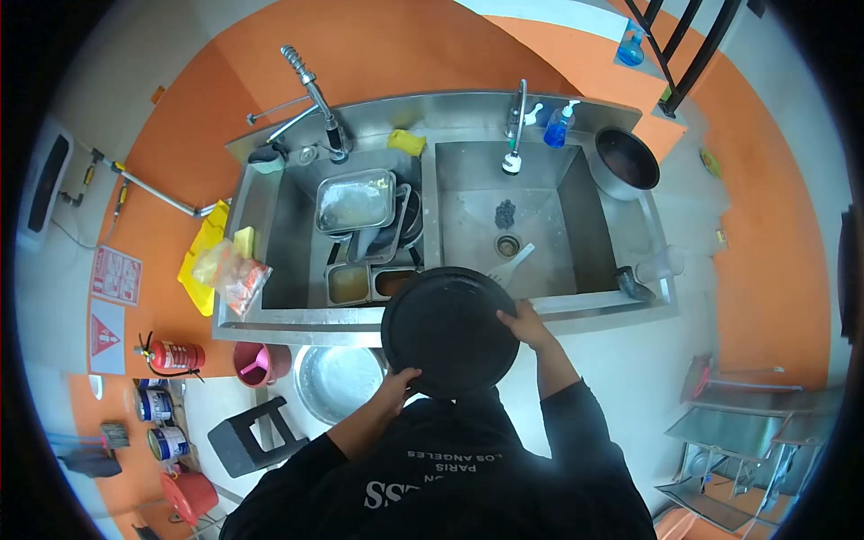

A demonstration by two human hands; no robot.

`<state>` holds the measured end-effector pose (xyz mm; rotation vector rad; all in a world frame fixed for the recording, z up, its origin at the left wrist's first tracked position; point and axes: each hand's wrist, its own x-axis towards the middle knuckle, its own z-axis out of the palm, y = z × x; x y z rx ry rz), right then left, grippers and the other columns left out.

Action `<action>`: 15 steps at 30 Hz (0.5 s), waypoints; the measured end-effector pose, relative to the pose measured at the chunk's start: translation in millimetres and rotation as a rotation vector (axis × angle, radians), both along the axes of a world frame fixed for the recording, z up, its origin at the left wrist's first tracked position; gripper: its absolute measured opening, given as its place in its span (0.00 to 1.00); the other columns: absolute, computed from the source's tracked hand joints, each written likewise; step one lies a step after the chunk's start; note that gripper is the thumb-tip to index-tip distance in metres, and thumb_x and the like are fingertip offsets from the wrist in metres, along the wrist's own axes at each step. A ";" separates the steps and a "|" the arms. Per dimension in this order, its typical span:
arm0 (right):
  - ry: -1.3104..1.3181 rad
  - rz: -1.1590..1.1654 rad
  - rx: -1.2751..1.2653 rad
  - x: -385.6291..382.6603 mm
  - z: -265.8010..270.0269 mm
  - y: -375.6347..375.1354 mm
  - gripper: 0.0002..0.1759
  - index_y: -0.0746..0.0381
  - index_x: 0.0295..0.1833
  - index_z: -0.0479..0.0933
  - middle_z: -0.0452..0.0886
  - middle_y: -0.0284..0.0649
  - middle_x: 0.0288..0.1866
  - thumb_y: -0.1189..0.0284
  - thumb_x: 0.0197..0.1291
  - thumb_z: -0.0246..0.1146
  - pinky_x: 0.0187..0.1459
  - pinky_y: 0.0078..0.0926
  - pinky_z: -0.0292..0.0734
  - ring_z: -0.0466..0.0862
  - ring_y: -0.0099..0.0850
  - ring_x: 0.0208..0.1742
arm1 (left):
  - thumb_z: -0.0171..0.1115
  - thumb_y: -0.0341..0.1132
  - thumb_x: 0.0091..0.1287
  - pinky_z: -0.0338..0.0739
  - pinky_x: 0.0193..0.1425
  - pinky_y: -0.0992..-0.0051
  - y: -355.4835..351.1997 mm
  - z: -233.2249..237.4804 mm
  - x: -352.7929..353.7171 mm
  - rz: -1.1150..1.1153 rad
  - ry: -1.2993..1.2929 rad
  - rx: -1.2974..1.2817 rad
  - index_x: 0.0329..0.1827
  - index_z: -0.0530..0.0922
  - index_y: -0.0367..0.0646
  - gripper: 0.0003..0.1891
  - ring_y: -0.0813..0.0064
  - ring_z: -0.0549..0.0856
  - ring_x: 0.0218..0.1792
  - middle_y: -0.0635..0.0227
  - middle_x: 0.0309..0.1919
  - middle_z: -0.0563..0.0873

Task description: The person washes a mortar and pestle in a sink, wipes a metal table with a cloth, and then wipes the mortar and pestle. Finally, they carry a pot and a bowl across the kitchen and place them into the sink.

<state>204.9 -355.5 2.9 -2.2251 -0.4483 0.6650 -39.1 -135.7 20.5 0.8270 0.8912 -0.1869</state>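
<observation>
A round black pan or tray [450,331] is held up in front of my body, over the sink's front edge. My left hand [396,391] grips its lower left rim, and my right hand [525,326] grips its right rim. Behind it, the right basin [576,207] holds a white ladle-like utensil [517,263] and a dark scrubber [505,213] near the drain. Stacked metal trays [355,201] and other dishes lie in the left basin. Whether the round piece has a handle is hidden.
A large pot [623,163], a blue soap bottle [559,125] and a clear cup [660,264] stand along the sink's right side. Plastic bags [236,270] hang at the left edge. On the floor are a metal basin [338,382], a red bucket [261,362] and a black stool [255,437].
</observation>
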 end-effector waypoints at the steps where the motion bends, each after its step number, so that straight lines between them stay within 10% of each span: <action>1: 0.015 0.060 -0.050 4.0 2.9 -2.9 0.34 0.69 0.57 0.73 0.69 0.55 0.62 0.47 0.63 0.54 0.64 0.43 0.61 0.69 0.50 0.63 | 0.60 0.29 0.60 0.71 0.63 0.58 -2.0 -4.3 -0.7 0.004 0.002 -0.003 0.67 0.59 0.41 0.31 0.60 0.72 0.60 0.59 0.60 0.71; 5: 0.779 -0.093 0.485 33.2 23.3 -23.6 0.55 0.69 0.69 0.61 0.59 0.54 0.72 0.29 0.58 0.28 0.70 0.42 0.53 0.61 0.48 0.72 | 0.59 0.29 0.60 0.72 0.62 0.58 -9.9 0.2 0.1 0.062 0.037 -0.005 0.66 0.61 0.41 0.30 0.60 0.74 0.59 0.59 0.58 0.72; 9: 1.202 -0.056 1.470 79.7 50.4 -57.8 0.51 0.71 0.70 0.56 0.56 0.59 0.72 0.33 0.62 0.38 0.72 0.43 0.50 0.58 0.47 0.74 | 0.57 0.30 0.61 0.72 0.62 0.56 -22.5 1.5 5.9 0.096 0.011 0.023 0.65 0.61 0.35 0.28 0.57 0.76 0.57 0.54 0.58 0.74; 10: 1.195 -0.063 1.482 96.0 32.3 -67.8 0.51 0.71 0.70 0.56 0.56 0.59 0.72 0.33 0.62 0.38 0.72 0.43 0.50 0.58 0.47 0.74 | 0.56 0.30 0.62 0.72 0.62 0.55 -24.1 -4.5 2.5 0.125 -0.023 0.007 0.65 0.60 0.32 0.28 0.56 0.76 0.57 0.53 0.58 0.74; 12: 0.159 0.035 -0.083 131.4 6.1 -79.0 0.42 0.67 0.72 0.55 0.57 0.58 0.72 0.43 0.66 0.44 0.71 0.45 0.54 0.59 0.48 0.73 | 0.55 0.30 0.63 0.71 0.63 0.55 -26.1 -8.6 3.9 0.124 -0.061 0.002 0.64 0.61 0.29 0.27 0.56 0.77 0.56 0.51 0.57 0.74; 15: 0.587 -0.203 0.487 152.6 14.1 -102.9 0.35 0.66 0.69 0.59 0.65 0.54 0.66 0.50 0.68 0.48 0.65 0.44 0.63 0.69 0.45 0.65 | 0.53 0.31 0.63 0.71 0.62 0.59 -34.6 1.8 5.8 0.160 0.035 0.057 0.62 0.64 0.31 0.24 0.60 0.78 0.54 0.54 0.54 0.77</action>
